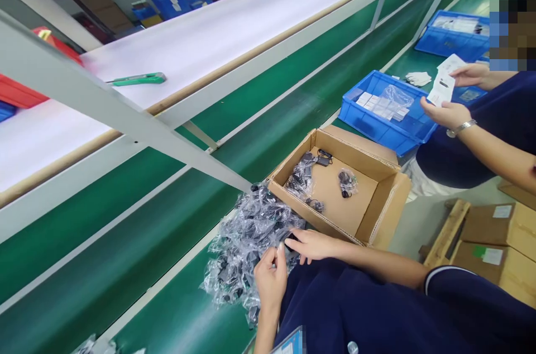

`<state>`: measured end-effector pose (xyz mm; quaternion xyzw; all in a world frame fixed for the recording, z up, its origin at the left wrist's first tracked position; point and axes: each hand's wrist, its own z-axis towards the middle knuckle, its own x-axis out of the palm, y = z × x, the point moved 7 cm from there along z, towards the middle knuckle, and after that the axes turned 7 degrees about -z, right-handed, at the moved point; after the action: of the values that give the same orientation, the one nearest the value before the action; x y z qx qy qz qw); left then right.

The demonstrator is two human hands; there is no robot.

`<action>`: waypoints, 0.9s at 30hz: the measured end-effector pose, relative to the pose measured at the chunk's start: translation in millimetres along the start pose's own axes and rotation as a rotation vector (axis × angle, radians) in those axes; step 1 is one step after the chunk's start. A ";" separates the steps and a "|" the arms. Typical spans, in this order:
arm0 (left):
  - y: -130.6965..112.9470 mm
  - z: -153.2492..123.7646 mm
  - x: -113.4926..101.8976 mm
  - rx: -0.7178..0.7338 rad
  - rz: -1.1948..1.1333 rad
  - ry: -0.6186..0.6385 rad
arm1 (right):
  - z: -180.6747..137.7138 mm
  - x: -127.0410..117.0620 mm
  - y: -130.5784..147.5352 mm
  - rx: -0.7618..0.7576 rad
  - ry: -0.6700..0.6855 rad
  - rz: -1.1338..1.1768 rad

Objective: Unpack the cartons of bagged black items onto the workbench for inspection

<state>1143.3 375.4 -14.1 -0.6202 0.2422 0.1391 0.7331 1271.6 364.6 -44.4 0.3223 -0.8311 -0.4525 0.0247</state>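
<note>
On green belt, crinkly clear-bagged black parts (247, 237), left hand (271, 278) pinching one, right hand (312, 244) fingers spread.

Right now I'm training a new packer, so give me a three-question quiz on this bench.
1. True or false: the cardboard box beside the pile is full to the top.
2. What do the person's left hand and right hand rest on?
3. The co-worker's hands hold: A) a green cutter B) a white packet C) a glove.

Key:
1. False; only a few bagged items lie in it.
2. The pile of clear-bagged black parts at the green belt edge.
3. B.
</note>
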 end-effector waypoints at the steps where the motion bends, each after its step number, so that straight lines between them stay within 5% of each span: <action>1: 2.4 1.1 -5.1 -0.040 -0.030 -0.015 | -5.7 -7.0 7.8 -0.093 -0.055 -0.100; 5: 20.2 -0.7 -56.5 -0.260 -0.113 -0.243 | -27.2 -64.4 16.9 -0.378 -0.349 -0.047; 8: 36.4 -12.1 -113.2 -0.405 -0.049 -0.495 | -17.6 -120.9 -19.7 -0.199 -0.572 -0.126; 10: 47.4 -15.8 -142.0 -0.462 0.070 -0.553 | 4.2 -138.3 -48.1 -0.052 -0.533 -0.322; 13: 71.6 -9.6 -158.0 -0.554 0.356 -0.417 | 44.6 -128.1 -82.5 0.006 -0.320 -0.484; 18: 125.8 0.9 -127.0 -0.727 0.418 -0.112 | 73.1 -108.0 -110.6 -0.022 -0.378 -0.326; 21: 139.1 5.6 -101.9 -0.721 0.276 -0.135 | 58.5 -119.0 -115.4 -0.078 -0.458 -0.241; 24: 128.9 15.2 -69.1 -0.611 0.023 -0.224 | 27.7 -142.1 -108.7 -0.182 -0.578 -0.118; 27: 95.5 26.6 -6.0 -0.547 -0.374 -0.096 | -12.8 -155.9 -85.7 -0.309 -0.790 0.093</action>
<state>1094.9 420.3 -88.4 -0.8205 0.0433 0.0911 0.5626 1443.2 409.4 -63.6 0.0790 -0.7128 -0.6589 -0.2270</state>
